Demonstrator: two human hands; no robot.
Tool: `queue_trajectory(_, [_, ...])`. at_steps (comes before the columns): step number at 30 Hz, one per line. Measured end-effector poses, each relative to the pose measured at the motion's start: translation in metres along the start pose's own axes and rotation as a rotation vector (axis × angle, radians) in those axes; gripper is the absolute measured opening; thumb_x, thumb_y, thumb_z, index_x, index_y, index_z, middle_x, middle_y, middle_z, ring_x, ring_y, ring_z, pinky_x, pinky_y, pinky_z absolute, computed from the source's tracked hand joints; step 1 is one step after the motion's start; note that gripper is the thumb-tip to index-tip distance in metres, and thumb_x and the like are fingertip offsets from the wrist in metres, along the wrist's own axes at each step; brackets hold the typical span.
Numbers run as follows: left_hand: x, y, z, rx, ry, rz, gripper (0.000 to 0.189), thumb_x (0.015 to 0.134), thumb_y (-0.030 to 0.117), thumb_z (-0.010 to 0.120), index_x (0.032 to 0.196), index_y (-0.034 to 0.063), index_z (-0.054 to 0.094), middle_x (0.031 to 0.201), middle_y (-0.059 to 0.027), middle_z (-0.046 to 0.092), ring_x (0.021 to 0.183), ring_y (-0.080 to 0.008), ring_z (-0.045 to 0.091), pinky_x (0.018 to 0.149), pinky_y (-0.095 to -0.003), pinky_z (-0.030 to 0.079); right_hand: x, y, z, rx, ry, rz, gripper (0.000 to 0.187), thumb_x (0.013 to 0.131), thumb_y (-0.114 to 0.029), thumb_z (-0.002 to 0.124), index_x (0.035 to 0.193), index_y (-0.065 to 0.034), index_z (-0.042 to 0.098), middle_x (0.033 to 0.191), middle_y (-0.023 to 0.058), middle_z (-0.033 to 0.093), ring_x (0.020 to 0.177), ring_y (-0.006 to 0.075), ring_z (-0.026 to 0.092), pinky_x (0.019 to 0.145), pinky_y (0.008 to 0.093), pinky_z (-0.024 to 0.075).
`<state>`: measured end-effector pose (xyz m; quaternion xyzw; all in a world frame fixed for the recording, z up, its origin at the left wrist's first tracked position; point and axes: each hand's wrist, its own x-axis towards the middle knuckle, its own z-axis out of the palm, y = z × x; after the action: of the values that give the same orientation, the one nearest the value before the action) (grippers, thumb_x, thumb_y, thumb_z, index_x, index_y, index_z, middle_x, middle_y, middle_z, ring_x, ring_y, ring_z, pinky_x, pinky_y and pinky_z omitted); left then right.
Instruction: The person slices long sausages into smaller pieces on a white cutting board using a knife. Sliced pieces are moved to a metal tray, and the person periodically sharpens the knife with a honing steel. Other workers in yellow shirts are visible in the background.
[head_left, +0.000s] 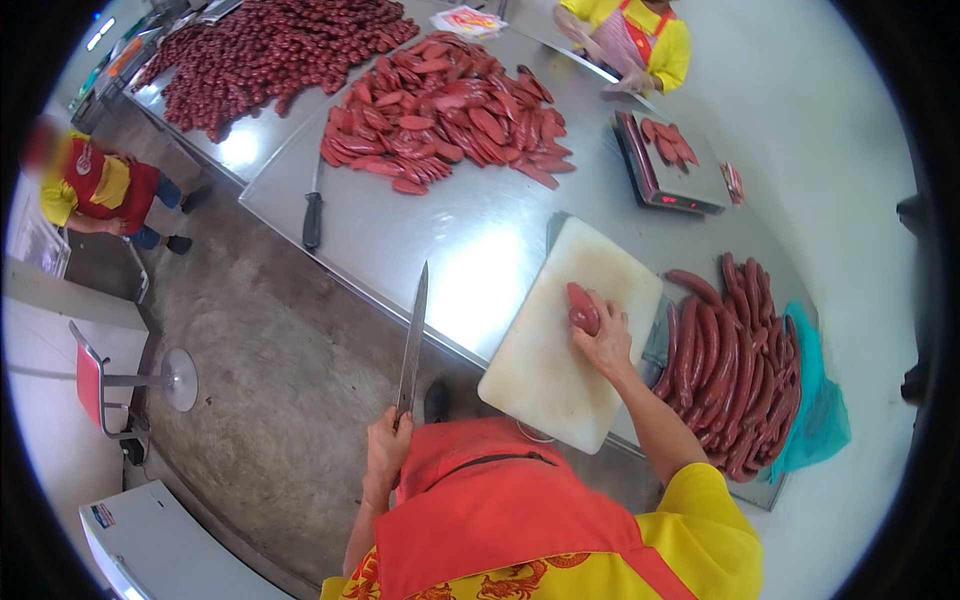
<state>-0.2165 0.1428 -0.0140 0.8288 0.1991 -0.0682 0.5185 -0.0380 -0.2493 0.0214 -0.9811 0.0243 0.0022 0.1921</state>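
Observation:
My left hand (390, 442) grips the handle of a long knife (414, 334). Its blade points up and away from me, left of the white cutting board (540, 375) and over the table's front edge. On the board, my right hand (609, 337) is closed around cut pieces of red sausage (581, 306); the fingers hide part of them. Just right of the board lies a heap of long whole sausages (724, 367). A large pile of slant-cut sausage slices (442, 112) sits farther back on the steel table (390, 217).
A second knife with a black handle (313, 221) lies near the table's left edge. A digital scale (694, 184) carries several slices. Round dark-red linked sausages (277, 56) are heaped at the back left. Co-workers stand at left (112, 180) and across the table (630, 37).

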Motion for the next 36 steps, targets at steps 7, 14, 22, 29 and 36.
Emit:
queue_trajectory(7, [-0.007,-0.001,-0.019,-0.033,0.078,-0.062,0.028,0.1,0.019,0.062,0.086,-0.0054,0.058,0.066,-0.0253,0.055,0.056,-0.0207,0.047,0.056,-0.0422,0.044,0.117,-0.08,0.036,0.265,0.094,-0.1,0.08,0.079,-0.031,0.079,0.153,-0.0262,0.05,0.134,0.0169,0.055,0.12,0.0438,0.057,0.101,0.0549,0.0515])
queue_trajectory(14, [-0.055,-0.023,-0.031,-0.001,0.291,-0.151,0.027,0.099,0.019,0.064,0.085,-0.005,0.059,0.063,-0.0178,0.058,0.055,-0.0177,0.053,0.052,-0.0399,0.044,0.29,-0.153,0.098,0.079,0.27,-0.433,0.069,0.082,-0.013,0.076,0.147,-0.0125,0.053,0.133,0.0217,0.054,0.117,0.0492,0.056,0.101,0.0575,0.049])
queue_trajectory(22, [-0.124,-0.022,-0.022,-0.068,0.506,-0.418,0.027,0.098,0.019,0.065,0.089,-0.0054,0.063,0.062,-0.012,0.061,0.056,-0.0158,0.059,0.053,-0.0359,0.048,0.233,-0.392,0.195,0.405,-0.057,-0.393,0.081,0.084,-0.032,0.082,0.149,-0.0026,0.042,0.144,0.0333,0.047,0.131,0.0507,0.05,0.11,0.053,0.0443])
queue_trajectory(29, [-0.148,0.003,-0.026,-0.299,0.626,-0.342,0.026,0.099,0.023,0.068,0.099,-0.003,0.07,0.072,-0.006,0.067,0.066,-0.0109,0.062,0.06,-0.0328,0.051,0.226,-0.452,0.257,0.33,-0.222,-0.268,0.095,0.081,-0.027,0.083,0.154,-0.0034,0.027,0.139,0.0334,0.049,0.126,0.0521,0.055,0.106,0.0569,0.0488])
queue_trajectory(36, [-0.131,-0.013,-0.036,-0.237,0.66,-0.493,0.032,0.098,0.025,0.068,0.106,-0.0054,0.072,0.075,-0.0096,0.07,0.071,-0.0144,0.064,0.065,-0.0343,0.053,0.258,-0.345,0.215,0.727,-0.695,-0.006,0.048,0.079,0.001,0.055,0.127,0.0002,0.051,0.087,0.021,0.065,0.065,0.0356,0.068,0.052,0.0484,0.0533])
